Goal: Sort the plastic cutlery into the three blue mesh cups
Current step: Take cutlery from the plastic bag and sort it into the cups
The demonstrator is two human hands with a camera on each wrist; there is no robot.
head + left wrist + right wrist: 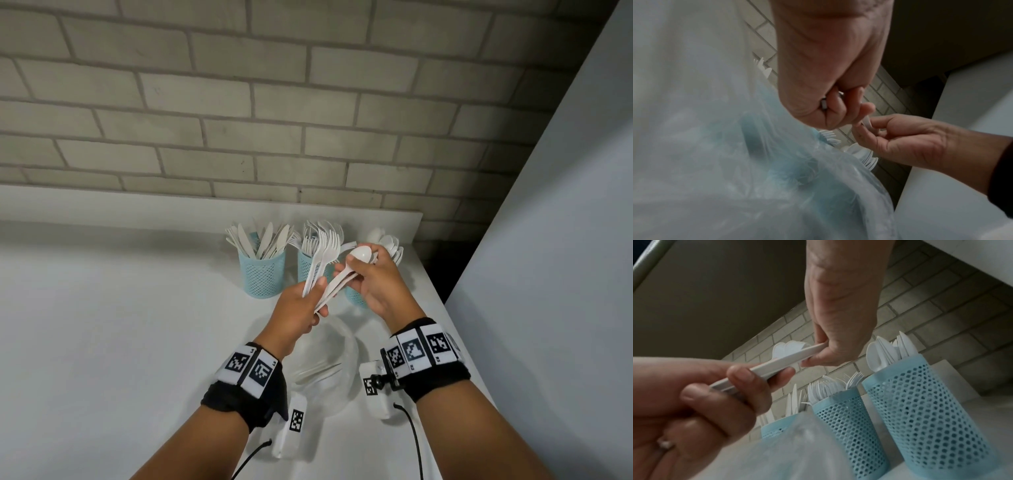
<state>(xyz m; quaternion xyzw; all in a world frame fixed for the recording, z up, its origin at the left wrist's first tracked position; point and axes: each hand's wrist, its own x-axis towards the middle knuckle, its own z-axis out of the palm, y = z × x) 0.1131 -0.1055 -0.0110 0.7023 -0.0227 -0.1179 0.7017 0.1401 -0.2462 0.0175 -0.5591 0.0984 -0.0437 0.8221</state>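
Left hand (296,308) grips forks (323,255); right hand (378,284) pinches spoons (346,270) free, next for spoon cup (354,297) at 2 o'clock.

Your head camera looks forward and down from above onto the white tabletop (102,325), facing the pale brick wall (274,102). Your left wrist camera sits low and close, looking up along the left hand (818,73) past a blurred clear plastic bag (725,162). Your right wrist camera looks up along the right hand (840,305) from near the table. All three views share the three light-blue perforated plastic cups (920,410) and both hands.
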